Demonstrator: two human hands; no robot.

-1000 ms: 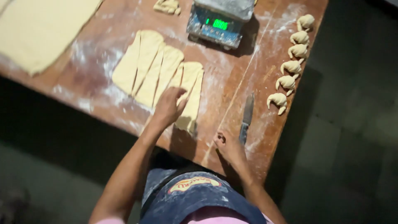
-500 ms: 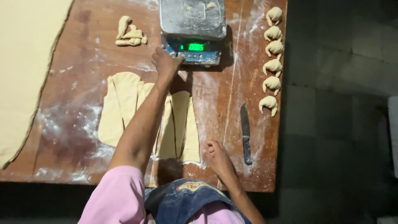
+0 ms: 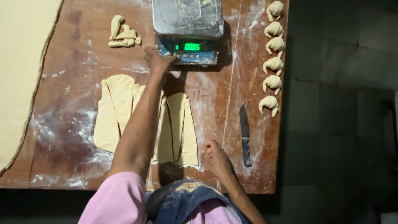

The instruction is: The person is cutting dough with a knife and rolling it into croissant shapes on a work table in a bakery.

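Floured wood table (image 3: 74,54): left hand (image 3: 158,62) at scale (image 3: 187,45), grip unclear; right hand (image 3: 215,157) fisted w/ nothing seen inside.

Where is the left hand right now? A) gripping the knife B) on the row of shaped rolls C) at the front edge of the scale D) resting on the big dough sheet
C: the left hand reaches over the cut dough strips to the front edge of the scale, by its lit green display; the knife lies untouched near the right hand.
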